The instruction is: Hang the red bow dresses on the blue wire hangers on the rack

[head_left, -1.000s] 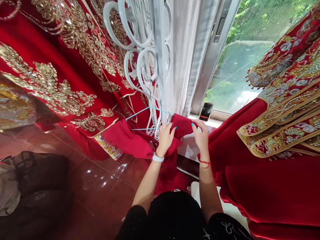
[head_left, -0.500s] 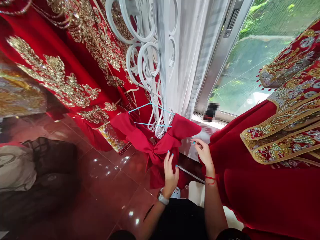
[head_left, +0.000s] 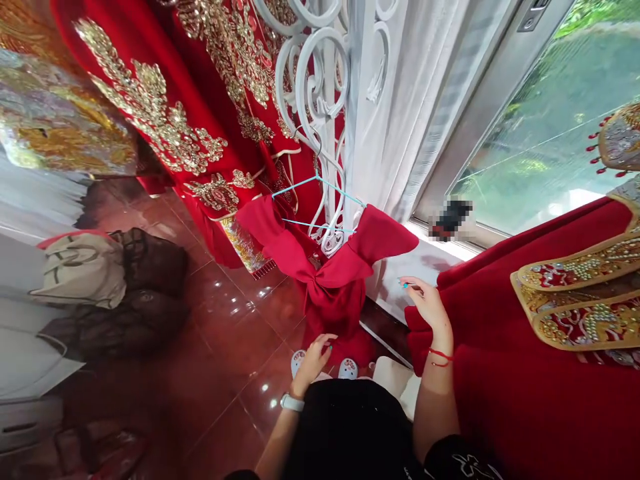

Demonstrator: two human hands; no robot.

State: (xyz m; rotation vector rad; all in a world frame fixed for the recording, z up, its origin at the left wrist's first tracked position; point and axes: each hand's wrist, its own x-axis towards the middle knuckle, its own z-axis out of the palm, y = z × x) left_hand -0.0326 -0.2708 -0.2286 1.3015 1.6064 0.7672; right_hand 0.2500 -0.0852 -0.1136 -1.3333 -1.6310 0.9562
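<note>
A plain red cloth point(head_left: 330, 267) hangs folded over a light blue wire hanger point(head_left: 315, 200), which is hooked on a white scrolled metal stand point(head_left: 320, 100). My left hand point(head_left: 314, 359) is low, just below the cloth's bottom edge, fingers loosely curled and holding nothing. My right hand point(head_left: 425, 301) hovers to the right of the cloth, beside a red velvet garment point(head_left: 525, 400), with thumb and fingertips pinched together; what they hold, if anything, is too small to make out.
Red gowns with gold embroidery point(head_left: 165, 120) hang at the left. A white curtain point(head_left: 400, 100) and a window point(head_left: 540, 133) are behind, with a dark phone point(head_left: 450, 217) on the sill. Bags point(head_left: 100, 287) lie on the glossy red tile floor point(head_left: 225, 373).
Both hands let go of the red cloth and dropped away from it; the cloth now hangs free on the hanger. My view shifted down and to the left.
</note>
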